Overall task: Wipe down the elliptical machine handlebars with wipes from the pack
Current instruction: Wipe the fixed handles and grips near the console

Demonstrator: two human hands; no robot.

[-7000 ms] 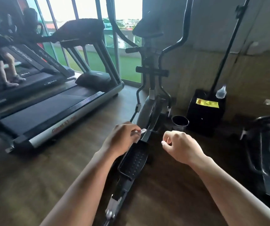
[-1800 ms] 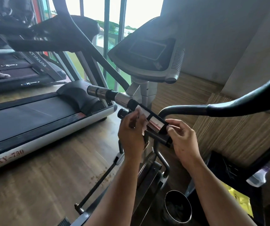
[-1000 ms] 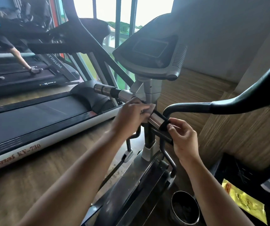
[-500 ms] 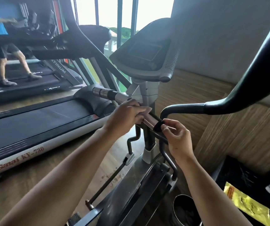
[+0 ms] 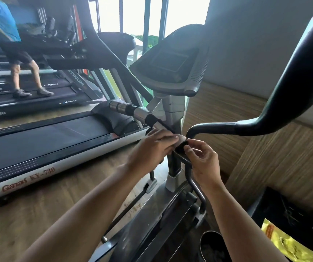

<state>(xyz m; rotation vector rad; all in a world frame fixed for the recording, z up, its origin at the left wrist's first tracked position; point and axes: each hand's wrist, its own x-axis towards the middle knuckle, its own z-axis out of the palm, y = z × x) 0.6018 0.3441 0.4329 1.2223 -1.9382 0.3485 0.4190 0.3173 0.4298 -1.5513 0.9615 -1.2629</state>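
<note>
Chrome and black-banded fixed handlebar of the elliptical machine (image 5: 138, 114), set below the grey console (image 5: 170, 69). Long axis on a slant, from far left down to near right, the near end pointing at the right hand.

Left hand (image 5: 151, 150) curled over the near stretch of the bar from above, fingers closed round it. At the fingertips a pale patch, too blurred to tell wipe from chrome. Right hand (image 5: 202, 161) pinching the black end cap (image 5: 181, 146) between thumb and forefinger, other fingers loosely bent.

Just right of both hands, a black curved swing arm (image 5: 265, 118), sloping up to the far right.

On the white side rail of the nearer treadmill (image 5: 29, 181), red lettering: "Ganas KY-730". On the slanted upright of the farther treadmill (image 5: 76, 81), white letters "ATINUM", the start hidden. On that belt, a person in a blue shirt (image 5: 6, 35).

Near right, a yellow foil pack (image 5: 286, 244) on a black box (image 5: 276, 205), red print unreadable. Left of it, a dark metal cup (image 5: 212, 248).
</note>
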